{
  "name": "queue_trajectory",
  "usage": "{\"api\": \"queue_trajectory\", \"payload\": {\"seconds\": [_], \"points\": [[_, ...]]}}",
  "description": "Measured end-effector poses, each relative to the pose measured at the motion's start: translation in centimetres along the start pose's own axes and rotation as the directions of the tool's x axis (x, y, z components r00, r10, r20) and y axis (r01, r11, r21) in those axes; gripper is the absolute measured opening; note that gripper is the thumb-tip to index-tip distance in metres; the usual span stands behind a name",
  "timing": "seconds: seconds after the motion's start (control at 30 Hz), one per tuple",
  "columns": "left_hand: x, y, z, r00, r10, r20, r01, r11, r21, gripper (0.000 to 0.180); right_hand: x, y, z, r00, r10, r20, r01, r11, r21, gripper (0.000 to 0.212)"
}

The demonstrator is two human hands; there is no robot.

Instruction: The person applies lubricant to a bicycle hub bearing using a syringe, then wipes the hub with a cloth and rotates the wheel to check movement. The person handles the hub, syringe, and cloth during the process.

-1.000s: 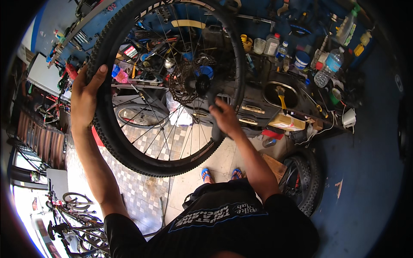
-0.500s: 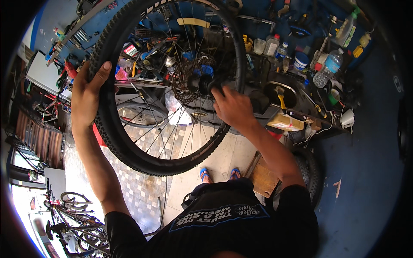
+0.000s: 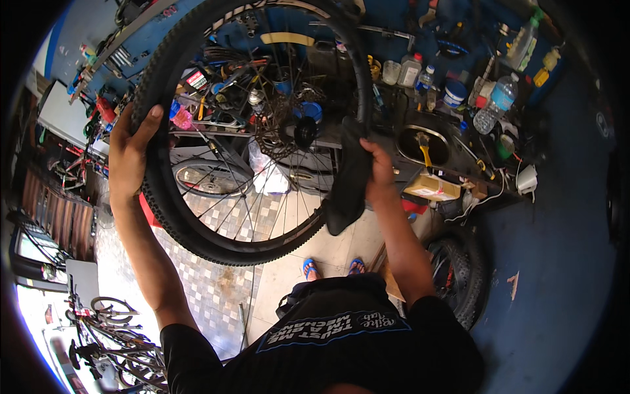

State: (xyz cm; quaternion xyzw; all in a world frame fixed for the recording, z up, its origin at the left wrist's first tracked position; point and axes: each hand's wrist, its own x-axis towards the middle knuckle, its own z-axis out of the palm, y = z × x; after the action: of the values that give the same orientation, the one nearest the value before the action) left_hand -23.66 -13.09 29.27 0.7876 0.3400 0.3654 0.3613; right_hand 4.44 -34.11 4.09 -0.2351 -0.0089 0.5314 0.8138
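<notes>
A bicycle wheel with a knobbly black tyre (image 3: pixel 156 164) is held up in front of me, its spokes and hub (image 3: pixel 304 132) facing me at a slant. My left hand (image 3: pixel 129 157) is closed round the tyre's left side, thumb lying over the tread. At the wheel's right side, my right hand (image 3: pixel 380 172) grips a black cloth (image 3: pixel 348 180), which hangs down over the lower right of the rim and tyre. Most of that hand's fingers are hidden behind the cloth.
Beyond the wheel runs a cluttered workbench with a spray can (image 3: pixel 256 98), a plastic water bottle (image 3: pixel 497 105) and a yellow-handled brush (image 3: pixel 425 152) in a black basin. Loose tyres (image 3: pixel 469 279) lean at the right. Several bicycles (image 3: pixel 121 335) stand at lower left.
My right hand has moved from the hub outward to the right rim, and the black cloth now hangs open there. My left hand keeps its hold; the wheel has shifted slightly.
</notes>
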Motion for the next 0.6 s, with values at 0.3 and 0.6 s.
{"api": "queue_trajectory", "payload": {"seconds": [0.3, 0.6], "points": [[1.7, -6.1, -2.8, 0.997, -0.015, -0.074, 0.017, 0.999, 0.032, 0.037, -1.2, 1.6, -2.3, 0.94, -0.164, 0.299, 0.326, 0.69, -0.646, 0.044], [2.0, -7.5, -3.8, 0.997, -0.054, -0.059, 0.057, 0.997, 0.047, 0.033, 1.1, 0.5, 0.6, 0.807, -0.014, 0.591, 0.454, -0.625, -0.635, 0.039]]}}
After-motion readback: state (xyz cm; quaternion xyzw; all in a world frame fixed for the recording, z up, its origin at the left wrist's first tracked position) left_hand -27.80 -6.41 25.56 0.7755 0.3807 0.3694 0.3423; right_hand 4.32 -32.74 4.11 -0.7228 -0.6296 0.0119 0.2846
